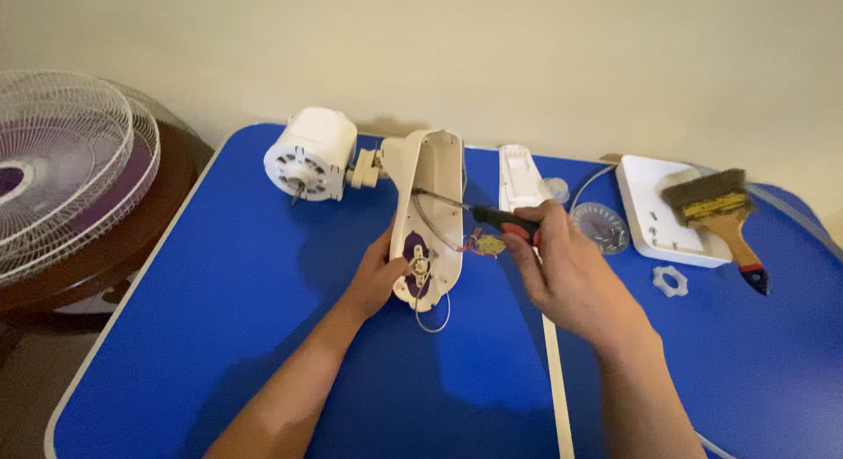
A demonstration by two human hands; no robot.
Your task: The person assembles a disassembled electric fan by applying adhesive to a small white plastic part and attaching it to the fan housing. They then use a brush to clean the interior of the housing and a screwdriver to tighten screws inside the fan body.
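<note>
Head view: we look down on a blue bench (219, 336) with a taken-apart fan laid out on it
Housing: our landmark, the white open fan housing (428, 215), lies near mid-bench with its inside facing up
Left hand: our left hand (379, 279) is clamped on the housing's near end, thumb by the purple switch part (416, 264)
Right hand: our right hand (562, 270), just right of the housing, is closed round a red-and-black screwdriver (496, 217) whose tip reaches inside the housing
Done so far: we judge the cover (520, 175) already off, lying just right of the housing; motor (309, 153) bare at its far left; grilles (61, 169) well left, off the bench
Left to do: work inside the housing looks unfinished; wires (483, 245) hang out on its right
Loose parts: white nut (670, 281), clear disc (601, 224), brush (718, 215) on a white tray (654, 215), all well right of the housing
Labels: none that we can see
</note>
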